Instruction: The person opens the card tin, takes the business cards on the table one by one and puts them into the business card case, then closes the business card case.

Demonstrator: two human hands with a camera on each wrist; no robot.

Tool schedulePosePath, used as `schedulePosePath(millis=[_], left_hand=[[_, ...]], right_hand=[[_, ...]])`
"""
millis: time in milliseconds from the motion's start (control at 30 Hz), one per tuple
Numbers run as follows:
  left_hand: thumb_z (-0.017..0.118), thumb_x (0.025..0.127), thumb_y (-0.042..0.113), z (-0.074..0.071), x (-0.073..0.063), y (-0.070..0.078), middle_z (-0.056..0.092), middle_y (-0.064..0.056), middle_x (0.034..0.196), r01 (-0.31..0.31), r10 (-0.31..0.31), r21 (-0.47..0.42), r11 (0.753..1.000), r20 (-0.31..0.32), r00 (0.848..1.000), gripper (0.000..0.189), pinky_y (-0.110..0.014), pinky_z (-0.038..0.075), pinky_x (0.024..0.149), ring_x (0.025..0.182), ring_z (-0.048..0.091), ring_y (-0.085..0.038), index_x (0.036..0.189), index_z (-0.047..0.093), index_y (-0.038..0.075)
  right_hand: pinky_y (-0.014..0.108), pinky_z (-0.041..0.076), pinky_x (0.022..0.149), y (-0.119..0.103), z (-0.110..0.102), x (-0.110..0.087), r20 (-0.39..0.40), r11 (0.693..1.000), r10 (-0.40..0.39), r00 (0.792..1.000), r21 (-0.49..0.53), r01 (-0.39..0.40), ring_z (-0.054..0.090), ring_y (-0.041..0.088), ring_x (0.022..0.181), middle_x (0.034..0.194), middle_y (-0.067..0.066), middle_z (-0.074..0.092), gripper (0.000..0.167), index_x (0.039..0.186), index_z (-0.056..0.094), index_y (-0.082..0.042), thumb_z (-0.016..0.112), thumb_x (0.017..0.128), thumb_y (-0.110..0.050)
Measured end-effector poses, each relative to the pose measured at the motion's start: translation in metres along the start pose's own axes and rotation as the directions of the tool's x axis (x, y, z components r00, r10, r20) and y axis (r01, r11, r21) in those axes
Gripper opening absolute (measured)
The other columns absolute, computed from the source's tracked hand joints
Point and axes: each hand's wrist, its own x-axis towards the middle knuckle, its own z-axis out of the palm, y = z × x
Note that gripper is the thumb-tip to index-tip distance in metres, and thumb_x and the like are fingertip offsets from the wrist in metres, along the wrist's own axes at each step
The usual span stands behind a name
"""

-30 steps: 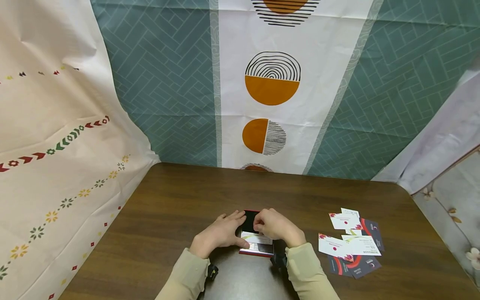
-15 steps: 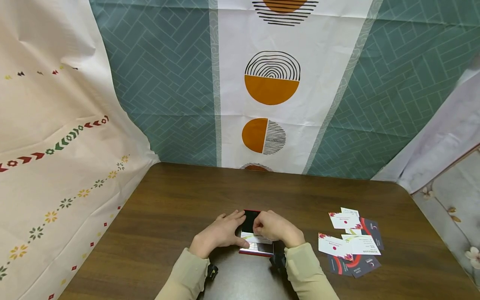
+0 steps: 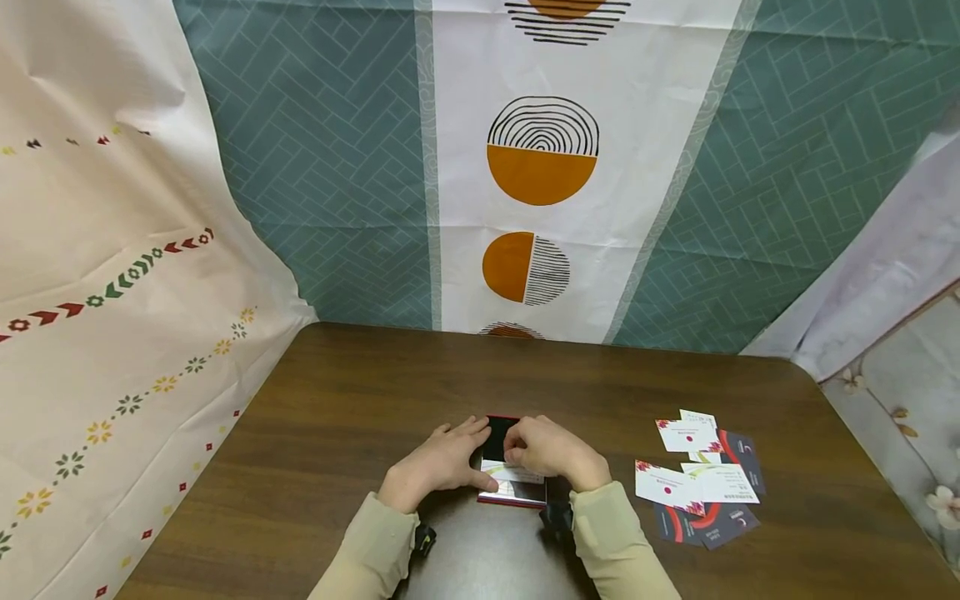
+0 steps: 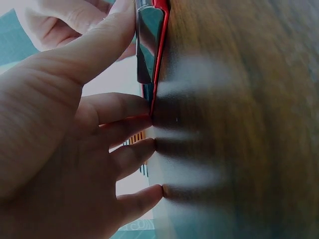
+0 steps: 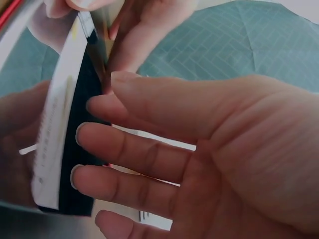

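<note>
A flat card case with red edges and a dark inside (image 3: 497, 437) lies open in front of me, and a white card (image 3: 517, 473) with a yellow-green curve sits in its near half. Its near end has a shiny, mirror-like surface (image 4: 149, 42). My left hand (image 3: 437, 468) spreads along the left side, thumb over the near half, fingertips down at the case edge and table. My right hand (image 3: 557, 452) reaches over the right side with bent fingers, its fingertips at the dark inside in the right wrist view. Nothing shows between its thumb and fingers.
To the right, several loose business cards overlap on the brown wooden table (image 3: 360, 400), white floral ones (image 3: 667, 490) and dark ones with red curves (image 3: 723, 527). Patterned cloth (image 3: 345, 167) hangs behind the table's far edge, and pale cloth (image 3: 135, 333) hangs on the left.
Both hands keep their places on the card case. The head view has tilted slightly, so the whole scene sits a little higher or lower by a few pixels.
</note>
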Motion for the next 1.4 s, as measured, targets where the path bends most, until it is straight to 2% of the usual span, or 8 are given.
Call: schedulePosePath(millis=[200, 467, 600, 700, 867, 1067, 1200, 1400], left_hand=[[0.074, 0.082, 0.052, -0.002, -0.001, -0.001, 0.03, -0.006, 0.157, 0.011, -0.011, 0.001, 1.0, 0.004, 1.0, 0.088, -0.053, 0.017, 0.115, 0.146, 0.021, -0.025, 0.149, 0.041, 0.007], [0.075, 0.081, 0.052, -0.003, -0.003, -0.004, 0.032, -0.007, 0.157, 0.012, -0.012, 0.015, 1.0, -0.015, 1.0, 0.088, -0.053, 0.019, 0.114, 0.146, 0.022, -0.027, 0.148, 0.043, 0.005], [0.075, 0.081, 0.051, -0.003, -0.003, -0.002, 0.031, -0.007, 0.157, 0.011, -0.011, 0.008, 1.0, -0.016, 1.0, 0.088, -0.053, 0.018, 0.114, 0.146, 0.022, -0.027, 0.148, 0.043, 0.005], [0.075, 0.081, 0.05, -0.003, -0.003, -0.001, 0.031, -0.007, 0.157, 0.008, -0.008, 0.008, 1.0, -0.017, 1.0, 0.087, -0.053, 0.018, 0.115, 0.146, 0.021, -0.026, 0.148, 0.042, 0.005], [0.075, 0.082, 0.049, -0.003, -0.003, 0.002, 0.032, -0.008, 0.157, -0.009, 0.009, 0.013, 1.0, -0.022, 1.0, 0.086, -0.053, 0.019, 0.114, 0.146, 0.023, -0.026, 0.148, 0.043, 0.005], [0.075, 0.081, 0.05, -0.002, -0.001, 0.004, 0.033, -0.007, 0.156, -0.014, 0.014, 0.024, 1.0, -0.019, 1.0, 0.086, -0.052, 0.02, 0.114, 0.146, 0.023, -0.025, 0.148, 0.043, 0.005], [0.076, 0.081, 0.049, -0.001, 0.0, 0.004, 0.033, -0.007, 0.156, -0.013, 0.013, 0.023, 1.0, -0.018, 1.0, 0.086, -0.052, 0.02, 0.114, 0.146, 0.023, -0.025, 0.147, 0.044, 0.005], [0.076, 0.081, 0.049, -0.001, -0.001, 0.005, 0.033, -0.007, 0.156, -0.013, 0.013, 0.021, 1.0, -0.009, 1.0, 0.086, -0.052, 0.019, 0.115, 0.146, 0.023, -0.025, 0.147, 0.043, 0.004]], right_hand=[[0.035, 0.05, 0.067, 0.005, -0.009, -0.004, -0.034, 1.0, 0.016, 0.999, 0.007, -0.015, 0.055, 0.012, 0.071, 0.083, -0.002, 0.062, 0.023, 0.113, 0.068, -0.003, 0.068, 0.092, -0.013], [0.038, 0.054, 0.077, 0.016, -0.025, -0.014, -0.06, 0.996, 0.011, 0.998, -0.092, -0.017, 0.064, 0.016, 0.081, 0.093, 0.001, 0.068, 0.022, 0.111, 0.069, -0.004, 0.071, 0.09, -0.011], [0.037, 0.055, 0.075, 0.024, -0.032, -0.024, -0.053, 0.985, -0.027, 0.998, -0.174, 0.017, 0.064, 0.016, 0.081, 0.096, 0.002, 0.069, 0.018, 0.106, 0.07, -0.006, 0.071, 0.089, -0.011], [0.038, 0.054, 0.073, 0.034, -0.037, -0.036, -0.067, 0.961, -0.075, 0.995, -0.271, 0.054, 0.063, 0.019, 0.082, 0.096, 0.004, 0.066, 0.022, 0.109, 0.068, -0.005, 0.072, 0.089, -0.012], [0.041, 0.053, 0.066, 0.053, -0.046, -0.059, -0.118, 0.893, -0.145, 0.982, -0.442, 0.078, 0.064, 0.026, 0.085, 0.099, 0.009, 0.064, 0.042, 0.122, 0.061, 0.0, 0.075, 0.086, -0.015], [0.035, 0.049, 0.058, 0.079, -0.052, -0.089, -0.155, 0.841, -0.177, 0.972, -0.536, 0.068, 0.062, 0.025, 0.083, 0.094, 0.005, 0.061, 0.047, 0.121, 0.063, -0.001, 0.08, 0.082, -0.021], [0.036, 0.05, 0.059, 0.098, -0.054, -0.108, -0.174, 0.84, -0.148, 0.974, -0.542, 0.031, 0.061, 0.022, 0.08, 0.092, 0.002, 0.06, 0.046, 0.115, 0.066, -0.003, 0.082, 0.08, -0.027], [0.035, 0.047, 0.056, 0.12, -0.048, -0.137, -0.179, 0.864, -0.102, 0.979, -0.503, -0.002, 0.058, 0.015, 0.076, 0.087, -0.005, 0.057, 0.044, 0.103, 0.068, -0.01, 0.085, 0.073, -0.037]])
